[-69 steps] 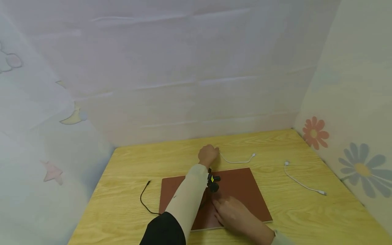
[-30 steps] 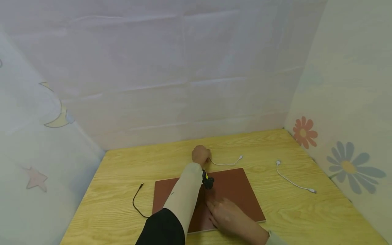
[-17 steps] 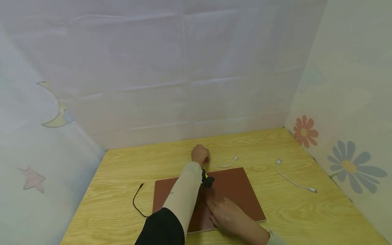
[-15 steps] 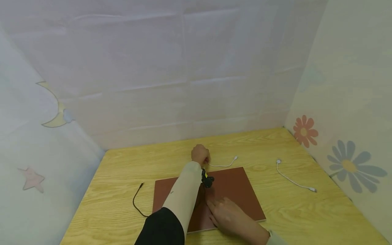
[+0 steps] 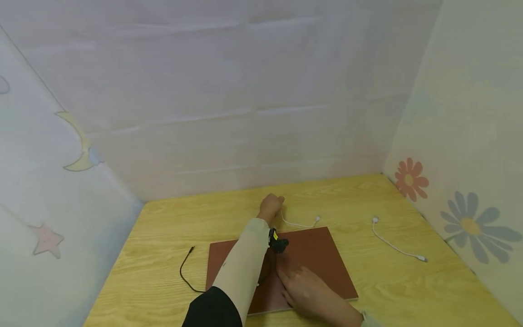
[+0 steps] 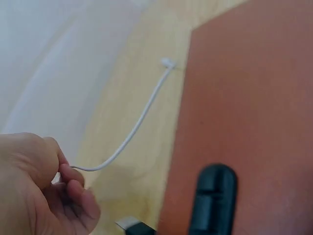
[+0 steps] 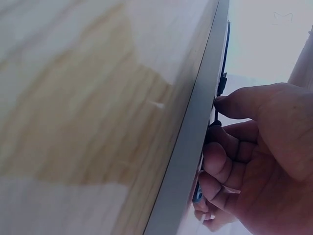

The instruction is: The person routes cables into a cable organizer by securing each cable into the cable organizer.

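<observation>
My left hand reaches past the back edge of a reddish-brown board and pinches one end of a white cable. The cable's far plug lies beside the board's edge. A dark cable clip sits on the board near that hand, with a black USB plug close by. On the board, my right hand has curled fingers; its thumb and index finger pinch a thin black cable. My left forearm covers part of the black cable in the head view.
Another white cable lies on the wooden table at the right. The black cable's free plug end lies left of the board. Patterned sheets enclose the table's back and both sides.
My left hand has drawn the white cable leftward, bringing its far plug closer to the board, and has now lifted a little. The right hand stays in place. The head view has shifted slightly.
</observation>
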Demonstrator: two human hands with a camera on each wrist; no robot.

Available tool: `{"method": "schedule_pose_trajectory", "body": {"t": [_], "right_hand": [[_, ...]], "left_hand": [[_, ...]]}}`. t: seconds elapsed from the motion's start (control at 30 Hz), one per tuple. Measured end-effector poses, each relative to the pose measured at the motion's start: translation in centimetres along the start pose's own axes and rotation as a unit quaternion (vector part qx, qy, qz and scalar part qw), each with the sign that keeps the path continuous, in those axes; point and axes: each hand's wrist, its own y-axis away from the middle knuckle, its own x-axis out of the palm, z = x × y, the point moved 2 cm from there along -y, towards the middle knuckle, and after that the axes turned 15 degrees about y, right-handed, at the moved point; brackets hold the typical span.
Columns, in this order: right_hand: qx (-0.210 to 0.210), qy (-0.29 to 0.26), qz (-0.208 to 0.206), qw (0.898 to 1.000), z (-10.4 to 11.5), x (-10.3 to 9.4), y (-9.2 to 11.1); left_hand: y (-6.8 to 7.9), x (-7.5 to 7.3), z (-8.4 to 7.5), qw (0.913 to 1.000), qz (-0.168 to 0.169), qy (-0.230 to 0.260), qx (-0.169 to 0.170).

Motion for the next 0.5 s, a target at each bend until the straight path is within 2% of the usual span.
{"method": "schedule_pose_trajectory", "body": {"t": [0.1,0.2,0.37,0.5], "right_hand": [[0.002,-0.005,0.004,1.000,-0.2,0.1,0.0],[0.005,-0.008,0.012,1.000,-0.4,0.1,-0.1],[0.008,-0.031,0.030,0.999,-0.7,0.1,-0.2],[0.014,-0.083,0.043,0.996,-1.5,0.2,-0.3]], "left_hand": [[-0.1,-0.1,-0.7,0.9990,0.011,0.038,-0.021],[0.1,-0.4,-1.3,0.9917,0.008,0.125,-0.026],[1.0,-0.6,-2.1,0.9623,0.011,0.272,-0.012],[1.2,-0.6,-2.2,0.9369,0.009,0.350,-0.004]]}}
